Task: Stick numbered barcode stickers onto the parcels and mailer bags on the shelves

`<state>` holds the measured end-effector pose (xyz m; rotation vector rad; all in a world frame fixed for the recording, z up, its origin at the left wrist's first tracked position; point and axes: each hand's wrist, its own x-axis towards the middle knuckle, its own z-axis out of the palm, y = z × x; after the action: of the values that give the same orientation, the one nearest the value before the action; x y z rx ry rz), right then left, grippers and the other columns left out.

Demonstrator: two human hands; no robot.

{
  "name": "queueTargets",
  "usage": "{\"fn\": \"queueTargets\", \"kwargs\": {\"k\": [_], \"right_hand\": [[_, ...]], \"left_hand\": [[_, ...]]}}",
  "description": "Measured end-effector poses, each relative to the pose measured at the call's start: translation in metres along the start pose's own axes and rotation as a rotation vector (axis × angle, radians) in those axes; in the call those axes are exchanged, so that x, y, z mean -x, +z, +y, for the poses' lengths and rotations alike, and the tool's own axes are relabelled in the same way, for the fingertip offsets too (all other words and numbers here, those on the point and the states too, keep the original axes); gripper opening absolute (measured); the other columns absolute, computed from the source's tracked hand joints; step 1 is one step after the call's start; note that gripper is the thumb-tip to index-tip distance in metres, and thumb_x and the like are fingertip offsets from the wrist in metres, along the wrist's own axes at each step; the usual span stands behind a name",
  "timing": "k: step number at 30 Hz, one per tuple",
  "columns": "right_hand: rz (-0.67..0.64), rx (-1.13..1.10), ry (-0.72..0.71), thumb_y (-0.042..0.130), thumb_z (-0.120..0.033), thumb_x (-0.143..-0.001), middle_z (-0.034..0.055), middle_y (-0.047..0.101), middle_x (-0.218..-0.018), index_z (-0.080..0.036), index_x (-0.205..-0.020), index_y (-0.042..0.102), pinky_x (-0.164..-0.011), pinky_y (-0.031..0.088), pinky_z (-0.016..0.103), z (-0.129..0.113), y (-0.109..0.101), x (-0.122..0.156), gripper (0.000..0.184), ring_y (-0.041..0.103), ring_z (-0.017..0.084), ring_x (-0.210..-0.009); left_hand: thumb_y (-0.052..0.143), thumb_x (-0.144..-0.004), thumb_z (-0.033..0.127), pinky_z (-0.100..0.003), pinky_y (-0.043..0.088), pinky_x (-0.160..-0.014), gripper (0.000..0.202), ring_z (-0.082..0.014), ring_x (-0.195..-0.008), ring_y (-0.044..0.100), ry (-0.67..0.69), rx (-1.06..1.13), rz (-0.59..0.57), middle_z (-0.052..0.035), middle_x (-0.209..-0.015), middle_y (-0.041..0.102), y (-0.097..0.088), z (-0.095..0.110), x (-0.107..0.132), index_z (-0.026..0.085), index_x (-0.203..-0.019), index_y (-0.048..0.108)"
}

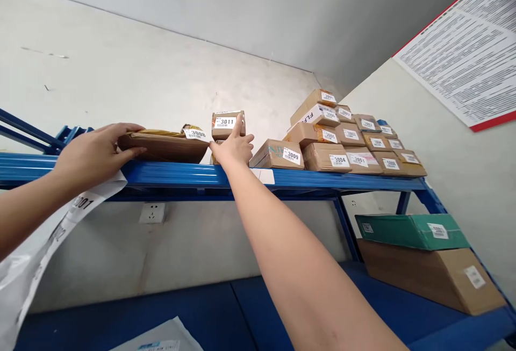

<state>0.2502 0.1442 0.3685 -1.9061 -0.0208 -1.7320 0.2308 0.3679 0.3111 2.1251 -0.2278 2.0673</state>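
My left hand (97, 147) grips the left end of a flat brown cardboard parcel (165, 145) on the upper shelf, thumb in front and fingers on top. The parcel has yellow tape and a label reading 3008. From below that hand hangs a white strip of printed labels (60, 233); what holds it is hidden. My right hand (235, 147) has its fingers spread in front of a small box (228, 122) labelled 3011, its thumb by the parcel's right corner. Another small box under 3011 is mostly hidden by this hand.
Several labelled cardboard boxes (325, 162) are stacked along the right of the blue shelf (181, 174). On the lower level, a green box (411, 231) rests on a large brown box (427, 273), and a grey mailing bag (161, 337) lies at the front. A wall stands behind.
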Motion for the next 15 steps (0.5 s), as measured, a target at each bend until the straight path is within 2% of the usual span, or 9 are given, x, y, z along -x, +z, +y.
{"fn": "queueTargets", "kwargs": {"k": [4,9,12,15], "right_hand": [[0.015,-0.053,-0.028,0.062,-0.054,-0.068,0.0197,0.046,-0.118,-0.031,-0.147,0.004,-0.077,0.046,0.051,0.014,-0.006,-0.004,0.100,0.052,0.039,-0.104],[0.051,-0.131,-0.032,0.060,-0.053,-0.069,0.0184,0.048,-0.116,-0.031,-0.147,0.008,-0.078,0.046,0.050,0.016,-0.014,-0.016,0.096,0.054,0.039,-0.102],[0.082,-0.170,-0.030,0.059,-0.053,-0.069,0.0167,0.048,-0.117,-0.030,-0.146,0.011,-0.080,0.046,0.050,0.008,-0.025,-0.034,0.093,0.055,0.037,-0.102],[0.111,-0.192,-0.024,0.058,-0.052,-0.071,0.0137,0.049,-0.119,-0.032,-0.146,0.011,-0.081,0.047,0.050,-0.001,-0.041,-0.060,0.091,0.056,0.035,-0.101]], "left_hand": [[0.028,-0.090,0.056,-0.039,0.052,-0.072,0.053,-0.0196,-0.078,0.060,0.090,-0.053,-0.048,0.0001,-0.091,0.059,0.004,-0.005,-0.003,0.025,-0.129,0.048],[0.031,-0.087,0.058,-0.037,0.052,-0.072,0.058,-0.0163,-0.077,0.062,0.083,-0.082,-0.005,0.0031,-0.090,0.059,0.012,-0.020,-0.011,0.023,-0.129,0.049],[0.030,-0.083,0.064,-0.033,0.051,-0.069,0.065,-0.0135,-0.075,0.063,0.115,-0.121,0.055,0.0040,-0.091,0.062,0.029,-0.041,-0.021,0.022,-0.130,0.050],[0.030,-0.077,0.069,-0.025,0.048,-0.064,0.074,-0.0039,-0.061,0.060,0.192,-0.166,0.238,0.0074,-0.083,0.065,0.049,-0.062,-0.031,0.021,-0.127,0.054]]}}
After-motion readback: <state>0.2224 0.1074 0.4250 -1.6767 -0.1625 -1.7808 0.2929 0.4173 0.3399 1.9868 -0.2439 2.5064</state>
